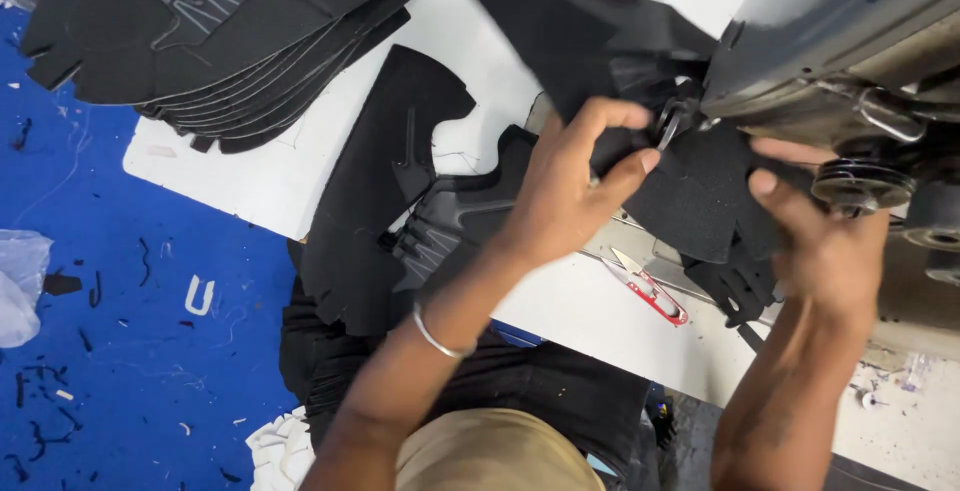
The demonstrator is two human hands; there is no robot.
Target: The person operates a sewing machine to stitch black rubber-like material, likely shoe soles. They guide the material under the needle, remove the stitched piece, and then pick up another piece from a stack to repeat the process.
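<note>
My left hand (570,186) pinches a black fabric piece (700,191) right under the presser foot (668,123) of a grey sewing machine (830,21). My right hand (820,236) grips the same black piece from its right side, below the machine's handwheel (862,183). A thin metal bangle (440,339) circles my left wrist. More black cut pieces (400,201) hang off the table edge to the left of my left hand.
A fanned stack of black cut pieces (230,41) lies on the white table (290,171) at the top left. Red-handled thread snips (650,291) rest on the table between my arms. Blue floor (120,331) with black scraps is at the left.
</note>
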